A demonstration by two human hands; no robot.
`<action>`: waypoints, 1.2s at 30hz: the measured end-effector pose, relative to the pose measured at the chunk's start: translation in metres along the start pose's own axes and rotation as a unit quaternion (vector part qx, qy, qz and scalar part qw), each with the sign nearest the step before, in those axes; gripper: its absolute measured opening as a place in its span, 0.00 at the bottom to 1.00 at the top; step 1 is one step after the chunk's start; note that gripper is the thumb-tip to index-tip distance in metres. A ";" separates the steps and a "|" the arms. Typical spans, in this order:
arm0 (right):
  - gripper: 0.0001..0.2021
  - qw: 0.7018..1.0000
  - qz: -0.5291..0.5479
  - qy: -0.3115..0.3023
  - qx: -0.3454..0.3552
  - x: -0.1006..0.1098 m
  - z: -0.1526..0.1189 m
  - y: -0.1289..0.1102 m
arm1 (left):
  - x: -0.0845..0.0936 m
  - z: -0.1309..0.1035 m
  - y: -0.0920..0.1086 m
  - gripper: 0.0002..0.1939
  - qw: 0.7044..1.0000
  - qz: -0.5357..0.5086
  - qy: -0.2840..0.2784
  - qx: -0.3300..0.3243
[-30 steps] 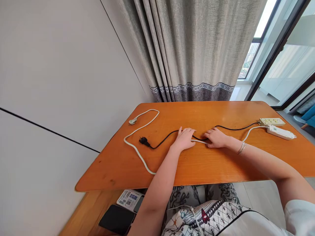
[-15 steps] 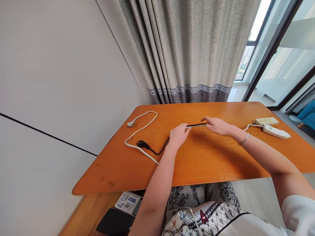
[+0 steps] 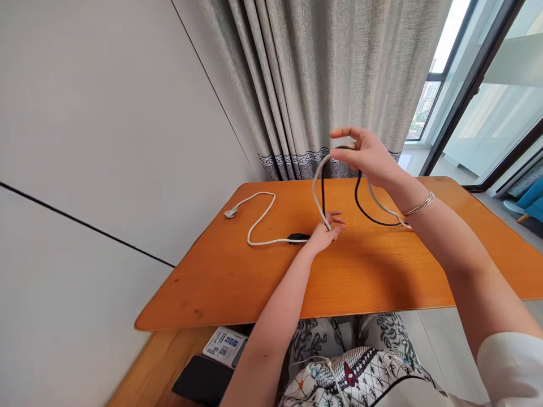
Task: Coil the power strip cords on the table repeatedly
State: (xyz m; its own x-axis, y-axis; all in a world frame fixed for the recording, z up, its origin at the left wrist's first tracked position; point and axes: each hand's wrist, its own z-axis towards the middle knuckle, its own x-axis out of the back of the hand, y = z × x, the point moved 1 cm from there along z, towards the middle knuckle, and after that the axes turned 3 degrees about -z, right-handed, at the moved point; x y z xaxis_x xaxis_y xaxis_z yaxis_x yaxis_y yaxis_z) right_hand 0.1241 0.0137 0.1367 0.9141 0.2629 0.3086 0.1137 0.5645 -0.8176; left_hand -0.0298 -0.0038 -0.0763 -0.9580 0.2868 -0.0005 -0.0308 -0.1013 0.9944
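Observation:
My right hand [image 3: 360,152] is raised above the far half of the table, with the black cable [image 3: 369,213] and the white cable [image 3: 316,189] between its thumb and fingers. Both cables hang down from it on either side. Lower and to the left, my left hand [image 3: 324,234] holds the same two cables near the tabletop. The black plug [image 3: 298,238] lies just left of my left wrist, beside the white cable. At the table's far left rests the white plug [image 3: 231,212]. My right arm hides the right-hand part of the table.
The orange wooden table [image 3: 220,282] has rounded corners. A grey curtain [image 3: 339,73] hangs behind it, and a pale wall [image 3: 85,141] runs along the left. Below the front edge lie a dark flat object [image 3: 203,380] and a printed box [image 3: 224,346].
My right hand has risen, lifting both cables into a loop. My left hand has shifted slightly right and down, and the black plug has slid right towards it. The white cable has changed shape.

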 end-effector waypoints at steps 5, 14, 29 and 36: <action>0.21 0.994 0.113 -0.003 0.007 -0.026 0.018 -0.022 | -0.010 -0.006 0.000 0.38 0.996 -0.007 -0.079 -0.046; 0.22 0.975 0.215 0.016 0.046 -0.057 0.042 -0.038 | -0.041 -0.014 -0.004 0.38 0.974 -0.052 -0.207 -0.079; 0.10 0.924 0.175 0.340 0.003 0.145 0.057 0.030 | 0.004 -0.005 0.010 0.32 0.974 0.102 -0.200 0.011; 0.09 0.895 0.018 0.428 -0.126 0.162 -0.021 0.120 | 0.032 -0.007 0.019 0.30 0.986 -0.049 -0.156 0.030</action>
State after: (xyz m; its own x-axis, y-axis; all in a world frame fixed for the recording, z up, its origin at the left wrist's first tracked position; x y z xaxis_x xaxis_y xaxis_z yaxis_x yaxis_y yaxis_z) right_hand 0.2940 0.1076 0.0782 0.8703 -0.4787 -0.1161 0.0646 0.3446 -0.9365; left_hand -0.0631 -0.0037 -0.0582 -0.8162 0.5729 -0.0746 -0.0934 -0.0034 0.9956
